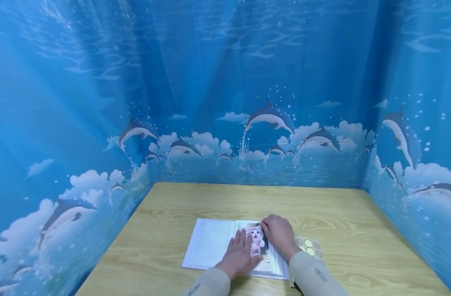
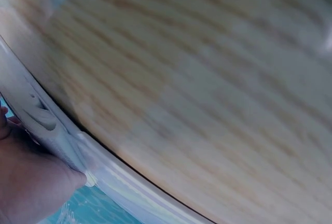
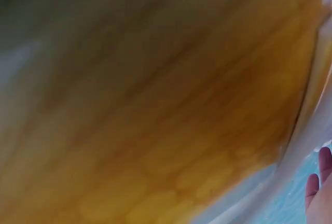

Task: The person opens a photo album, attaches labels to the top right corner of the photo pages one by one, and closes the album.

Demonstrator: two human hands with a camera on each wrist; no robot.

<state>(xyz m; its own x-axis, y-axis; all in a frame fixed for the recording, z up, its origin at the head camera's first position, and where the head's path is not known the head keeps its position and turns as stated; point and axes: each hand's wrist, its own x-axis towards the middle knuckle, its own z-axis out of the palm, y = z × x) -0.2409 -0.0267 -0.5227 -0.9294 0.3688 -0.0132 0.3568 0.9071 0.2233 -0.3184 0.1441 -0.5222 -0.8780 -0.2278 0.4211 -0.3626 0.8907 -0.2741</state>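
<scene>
Wooden counter (image 1: 173, 213) carries an open album (image 1: 210, 246). Left hand (image 1: 240, 255) is laid flat on it; right hand (image 1: 279, 234), fingers curled, pinches a kitten photo (image 1: 256, 240).

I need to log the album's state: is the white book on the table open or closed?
Open. The book lies flat on the table, its white pages spread, with both hands on the cat picture.
</scene>
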